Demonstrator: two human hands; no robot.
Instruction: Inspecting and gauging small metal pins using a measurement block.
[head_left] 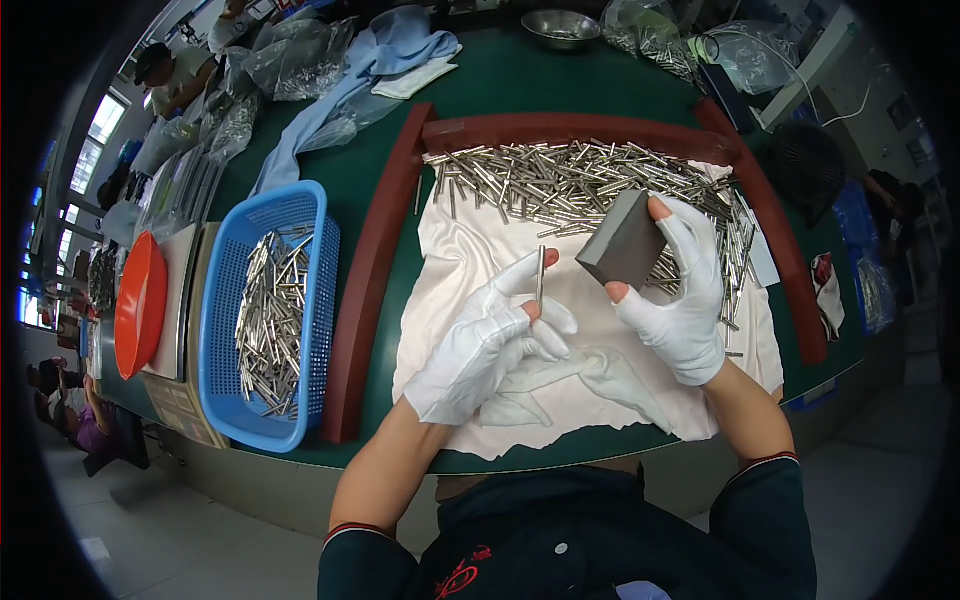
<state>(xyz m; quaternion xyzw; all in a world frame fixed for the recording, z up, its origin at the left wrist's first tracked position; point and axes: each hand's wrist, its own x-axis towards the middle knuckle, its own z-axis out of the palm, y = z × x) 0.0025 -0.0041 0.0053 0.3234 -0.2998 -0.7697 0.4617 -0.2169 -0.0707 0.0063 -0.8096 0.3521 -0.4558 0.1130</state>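
Observation:
Both my hands wear white gloves with some fingertips bare. Between thumb and forefinger, my left hand pinches a thin metal pin, held nearly upright. My right hand grips a dark grey rectangular block by its edges, just right of the pin and apart from it. Beyond my hands, a wide heap of similar metal pins lies on a pale cloth. A crumpled white cloth or glove rests below my hands.
A dark red frame borders the cloth on three sides. To the left stand a blue basket holding many pins and an orange-red bowl. A metal bowl, plastic bags and blue fabric lie farther back. Other people sit at left.

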